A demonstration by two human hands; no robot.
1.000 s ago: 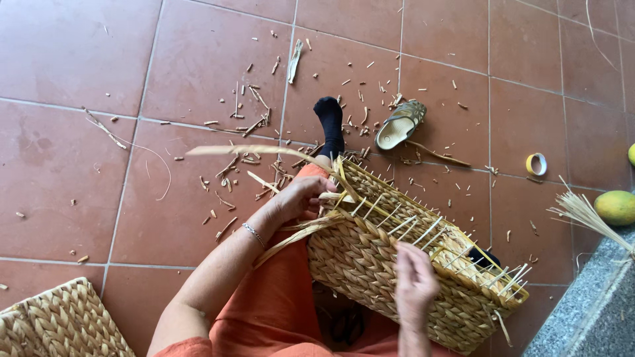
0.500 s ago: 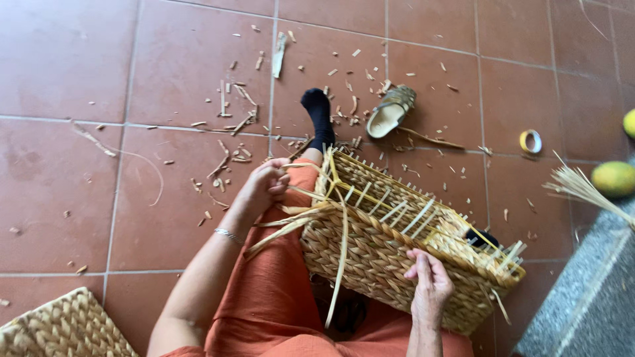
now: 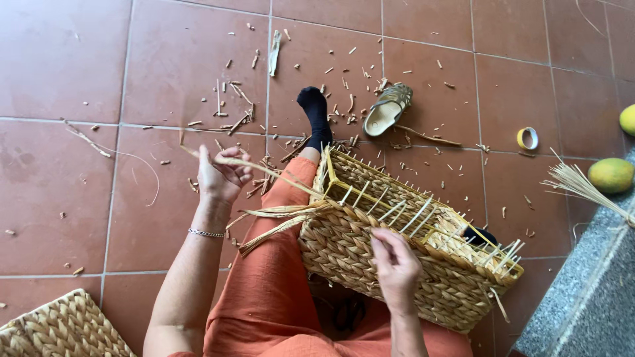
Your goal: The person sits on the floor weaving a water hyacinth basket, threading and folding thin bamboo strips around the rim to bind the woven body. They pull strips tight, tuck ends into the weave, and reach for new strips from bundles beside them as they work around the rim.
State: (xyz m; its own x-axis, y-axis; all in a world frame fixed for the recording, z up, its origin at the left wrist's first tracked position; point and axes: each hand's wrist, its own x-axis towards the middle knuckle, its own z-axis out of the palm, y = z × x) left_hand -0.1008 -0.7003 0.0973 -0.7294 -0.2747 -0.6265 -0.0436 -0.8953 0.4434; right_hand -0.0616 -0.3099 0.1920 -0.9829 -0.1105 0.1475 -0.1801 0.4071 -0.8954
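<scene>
The woven basket (image 3: 403,258) is held across the lap, over the orange trousers (image 3: 264,297). Compared with half a second ago, the left hand (image 3: 221,175) is now drawn further out to the side, fingers closed on a straw strand (image 3: 278,173) that runs taut to the basket rim. The right hand (image 3: 395,268) is pressed against the basket wall, fingers together. The strand appears to be pulled tight through the weave.

Two woven baskets (image 3: 397,258) (image 3: 59,330), one sandal (image 3: 387,109), one tape roll (image 3: 527,138), two green fruits (image 3: 610,174) (image 3: 628,119).
</scene>
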